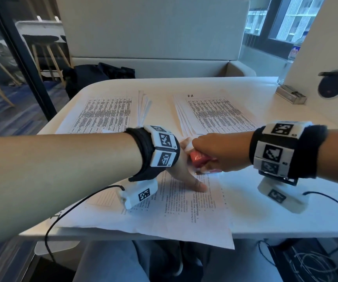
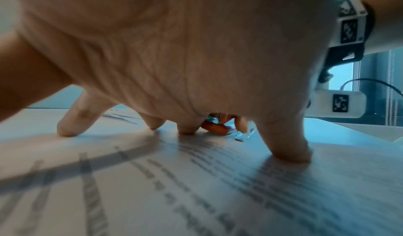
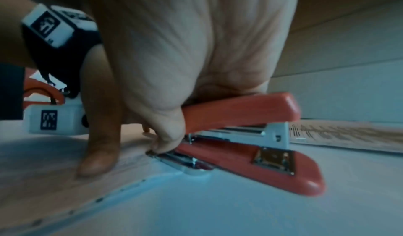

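Note:
A red stapler (image 1: 198,159) (image 3: 240,113) (image 2: 214,127) sits on the white table (image 1: 286,210), its mouth over the top corner of a printed paper set (image 1: 194,216) (image 2: 196,188) (image 3: 43,170). My right hand (image 1: 217,153) (image 3: 196,50) grips the stapler from above, palm on its red top and thumb curled at the metal base. My left hand (image 1: 184,174) (image 2: 174,50) lies just left of it, its spread fingertips (image 2: 290,150) pressing the sheets flat. Most of the stapler is hidden under my right hand in the head view.
Two stacks of printed tables lie further back, one left (image 1: 107,112) and one right (image 1: 215,112). A metal staple box (image 1: 291,95) and a water bottle (image 1: 293,53) stand at the far right by a white panel. The held sheets overhang the table's front edge.

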`<state>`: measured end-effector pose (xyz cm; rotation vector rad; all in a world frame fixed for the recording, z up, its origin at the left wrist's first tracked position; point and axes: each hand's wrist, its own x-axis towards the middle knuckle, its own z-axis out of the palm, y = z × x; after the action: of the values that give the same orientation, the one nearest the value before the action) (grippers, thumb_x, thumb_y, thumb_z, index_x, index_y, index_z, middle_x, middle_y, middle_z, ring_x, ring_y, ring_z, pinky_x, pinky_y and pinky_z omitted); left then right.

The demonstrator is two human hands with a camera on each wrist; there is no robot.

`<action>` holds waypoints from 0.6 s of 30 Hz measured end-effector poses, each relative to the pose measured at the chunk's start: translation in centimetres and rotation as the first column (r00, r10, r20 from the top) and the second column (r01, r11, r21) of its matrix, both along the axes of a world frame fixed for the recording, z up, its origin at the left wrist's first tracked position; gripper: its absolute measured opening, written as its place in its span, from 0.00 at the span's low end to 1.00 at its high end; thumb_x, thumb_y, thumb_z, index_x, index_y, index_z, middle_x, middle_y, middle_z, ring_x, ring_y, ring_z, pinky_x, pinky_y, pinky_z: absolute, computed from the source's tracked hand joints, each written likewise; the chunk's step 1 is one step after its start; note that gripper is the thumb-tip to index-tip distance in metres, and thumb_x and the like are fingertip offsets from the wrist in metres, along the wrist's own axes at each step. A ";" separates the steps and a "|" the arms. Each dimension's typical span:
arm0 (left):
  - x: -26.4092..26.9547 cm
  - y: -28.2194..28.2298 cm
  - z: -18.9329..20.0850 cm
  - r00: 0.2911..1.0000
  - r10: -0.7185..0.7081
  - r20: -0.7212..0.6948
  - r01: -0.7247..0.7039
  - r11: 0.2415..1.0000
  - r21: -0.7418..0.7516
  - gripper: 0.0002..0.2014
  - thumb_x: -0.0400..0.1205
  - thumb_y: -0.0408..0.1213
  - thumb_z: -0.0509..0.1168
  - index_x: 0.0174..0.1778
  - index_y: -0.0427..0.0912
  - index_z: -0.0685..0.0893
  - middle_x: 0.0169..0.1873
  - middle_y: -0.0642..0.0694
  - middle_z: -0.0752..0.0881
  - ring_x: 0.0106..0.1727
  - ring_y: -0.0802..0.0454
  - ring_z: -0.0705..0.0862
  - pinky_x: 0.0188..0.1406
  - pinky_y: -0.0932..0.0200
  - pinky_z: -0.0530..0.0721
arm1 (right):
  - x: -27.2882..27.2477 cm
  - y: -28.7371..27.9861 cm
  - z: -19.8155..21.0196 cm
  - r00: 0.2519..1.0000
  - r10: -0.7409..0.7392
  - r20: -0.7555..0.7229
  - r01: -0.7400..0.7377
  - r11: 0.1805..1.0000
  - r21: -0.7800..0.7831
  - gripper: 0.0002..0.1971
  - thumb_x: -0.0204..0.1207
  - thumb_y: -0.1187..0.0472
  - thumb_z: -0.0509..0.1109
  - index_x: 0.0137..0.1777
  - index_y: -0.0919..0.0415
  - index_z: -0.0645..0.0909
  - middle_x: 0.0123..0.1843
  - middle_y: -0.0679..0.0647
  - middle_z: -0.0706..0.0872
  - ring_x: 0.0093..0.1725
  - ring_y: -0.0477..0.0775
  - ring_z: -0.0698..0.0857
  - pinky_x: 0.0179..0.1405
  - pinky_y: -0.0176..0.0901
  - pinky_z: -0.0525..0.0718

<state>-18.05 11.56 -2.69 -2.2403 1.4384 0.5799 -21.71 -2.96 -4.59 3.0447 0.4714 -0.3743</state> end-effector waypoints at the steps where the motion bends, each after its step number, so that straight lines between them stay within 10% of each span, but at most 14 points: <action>1: 0.0 0.0 0.1 1.000 0.008 -0.001 -0.008 1.000 0.009 0.37 0.80 0.68 0.51 0.84 0.57 0.50 0.84 0.52 0.54 0.85 0.46 0.41 0.80 0.40 0.42 | 0.1 0.1 0.0 1.000 -0.013 -0.002 0.013 1.000 0.009 0.14 0.77 0.55 0.70 0.42 0.45 0.64 0.39 0.43 0.75 0.40 0.48 0.77 0.37 0.38 0.72; 9: -0.6 0.3 0.8 0.999 0.035 0.006 -0.035 0.999 0.006 0.38 0.80 0.67 0.52 0.84 0.56 0.51 0.84 0.52 0.53 0.84 0.45 0.44 0.79 0.40 0.41 | -1.5 0.2 0.7 0.983 0.141 0.114 -0.120 0.977 -0.175 0.16 0.83 0.44 0.61 0.59 0.55 0.66 0.47 0.46 0.71 0.44 0.47 0.69 0.52 0.42 0.75; 18: -0.7 0.3 0.8 0.997 0.073 -0.027 -0.074 0.997 -0.025 0.39 0.80 0.67 0.54 0.84 0.58 0.49 0.84 0.51 0.49 0.84 0.47 0.44 0.79 0.46 0.39 | -1.9 0.2 1.0 0.862 0.414 0.291 -0.394 0.910 -0.126 0.17 0.78 0.57 0.71 0.58 0.55 0.64 0.42 0.51 0.80 0.36 0.45 0.68 0.31 0.41 0.78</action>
<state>-18.70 11.83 -1.86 -2.3228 1.3881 0.6194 -23.65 -2.75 -3.63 2.7602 1.0215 0.1116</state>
